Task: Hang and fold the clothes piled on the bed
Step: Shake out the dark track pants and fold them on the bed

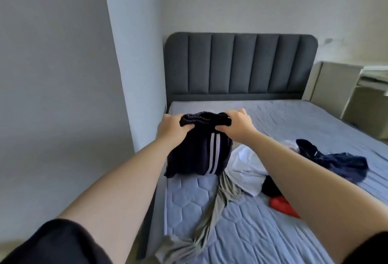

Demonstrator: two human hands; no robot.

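Closest to my view are the black sleeves (pixel 63 242) at 7 and 5 o'clock, with bare forearms running up from them toward the middle. At centre I have the left hand (pixel 171 126) and the right hand (pixel 237 124), each curled round one end of the elastic waistband (pixel 201 116) of the dark shorts (pixel 199 154) with white side stripes. Both grips bunch the cloth, and the shorts hang from them over the near-left part of the bed (pixel 262 232); I cannot tell whether the hem brushes the mattress. By my reckoning the job is barely begun — I see no folded stack and no hanger anywhere. Loose on the mattress lie a grey-green garment (pixel 212 207) trailing toward 6 o'clock, a white garment (pixel 245 169) just right of centre, a black piece (pixel 269 187) and a red piece (pixel 281 204) at 4 o'clock, and a navy heap (pixel 336 163) at 3 o'clock — all to be dealt with after these shorts.
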